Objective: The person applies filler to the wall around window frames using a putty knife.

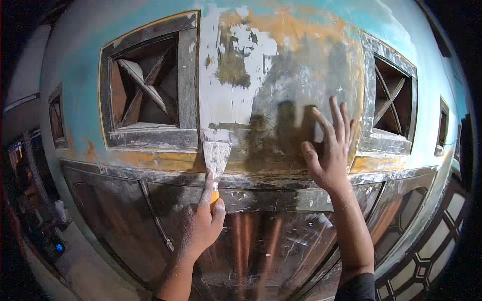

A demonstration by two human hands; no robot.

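My left hand [205,223] grips the yellow handle of a putty knife [218,156], index finger stretched along its blade. The wide metal blade, smeared with white, points up and meets the wall [301,75] just right of the left vent's lower corner. White filler [228,103] covers the wall patch above the blade, with bare grey-brown and orange areas beside it. My right hand [331,145] is raised with fingers spread in front of the wall, left of the right vent; whether its palm touches the surface I cannot tell. White dust coats my left wrist.
Wooden vent frames with crossed slats stand left [150,85] and right [391,98] of the patch. Below runs a worn wooden ledge [281,182] over dark window panes [271,251]. A patterned grille [427,251] is at lower right; dim clutter lies at far left.
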